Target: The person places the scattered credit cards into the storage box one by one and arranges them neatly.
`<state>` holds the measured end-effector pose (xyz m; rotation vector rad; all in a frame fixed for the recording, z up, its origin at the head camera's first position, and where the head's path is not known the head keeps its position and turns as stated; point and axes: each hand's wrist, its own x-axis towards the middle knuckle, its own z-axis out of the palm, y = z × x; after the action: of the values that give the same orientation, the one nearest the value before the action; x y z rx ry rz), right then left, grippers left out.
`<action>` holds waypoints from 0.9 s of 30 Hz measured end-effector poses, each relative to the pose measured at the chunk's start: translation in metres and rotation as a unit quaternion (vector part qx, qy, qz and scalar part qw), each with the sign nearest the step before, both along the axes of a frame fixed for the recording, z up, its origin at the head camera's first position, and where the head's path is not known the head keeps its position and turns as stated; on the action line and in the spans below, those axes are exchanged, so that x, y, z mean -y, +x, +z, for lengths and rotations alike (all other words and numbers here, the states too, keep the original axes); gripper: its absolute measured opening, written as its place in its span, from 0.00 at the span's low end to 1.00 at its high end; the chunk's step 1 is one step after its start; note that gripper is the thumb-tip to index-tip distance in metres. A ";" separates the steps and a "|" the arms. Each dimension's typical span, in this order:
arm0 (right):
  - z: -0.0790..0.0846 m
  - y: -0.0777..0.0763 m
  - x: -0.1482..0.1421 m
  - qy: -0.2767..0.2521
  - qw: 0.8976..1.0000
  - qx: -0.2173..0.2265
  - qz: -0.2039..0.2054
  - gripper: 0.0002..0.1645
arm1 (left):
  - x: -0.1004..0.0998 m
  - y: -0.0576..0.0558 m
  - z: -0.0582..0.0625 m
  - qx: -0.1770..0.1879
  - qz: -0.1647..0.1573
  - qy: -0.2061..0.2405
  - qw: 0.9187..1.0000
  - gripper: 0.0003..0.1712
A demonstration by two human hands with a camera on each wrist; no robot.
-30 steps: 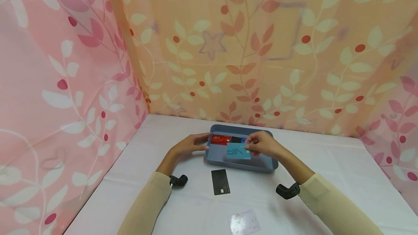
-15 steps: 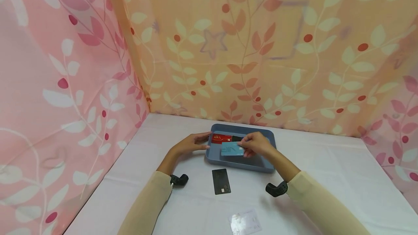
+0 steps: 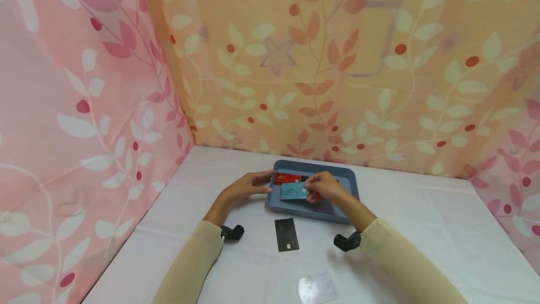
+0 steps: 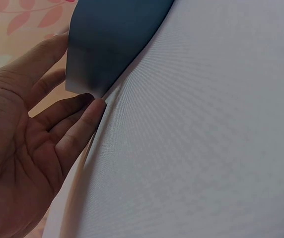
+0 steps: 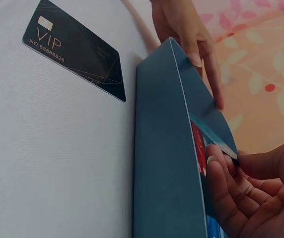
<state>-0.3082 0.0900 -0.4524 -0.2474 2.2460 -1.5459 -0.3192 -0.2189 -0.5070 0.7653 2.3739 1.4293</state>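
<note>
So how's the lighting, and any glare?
Head view: bright, with glare on the pale card; left wrist view: dim, the tray dark, faint radiating lines across the white cloth; right wrist view: dim, but VIP on the black card is legible.

The blue-grey tray [image 5: 167,148] in front of you looks like smooth, matt plastic, while the light-blue card [image 3: 293,192] in your right hand [image 3: 321,186] and the black card [image 5: 77,52] read as thin, smooth plastic, and the pale card [image 3: 317,287] is glossy enough to throw back a white glare. Beneath them you have white cloth [image 4: 206,129] with a fine woven texture; your beige sleeves [image 3: 411,257] look like soft, matt fabric, and the black wrist mounts [image 3: 348,241] like hard plastic.
</note>
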 end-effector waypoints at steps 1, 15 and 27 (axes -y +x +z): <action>0.000 0.000 0.001 0.002 1.000 0.003 -0.003 0.12 | 0.000 0.000 0.000 0.000 0.001 -0.001 1.000 0.43; -0.015 -0.005 0.014 -0.022 0.999 0.036 -0.007 0.12 | -0.001 0.005 0.005 0.008 0.006 -0.002 1.000 0.42; -0.016 -0.003 0.021 -0.008 0.999 0.047 -0.019 0.13 | -0.002 0.006 0.005 0.012 0.012 -0.003 1.000 0.43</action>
<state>-0.3114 0.0690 -0.4687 -0.1325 2.1788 -1.5611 -0.3133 -0.2171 -0.5016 0.7162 2.3768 1.4324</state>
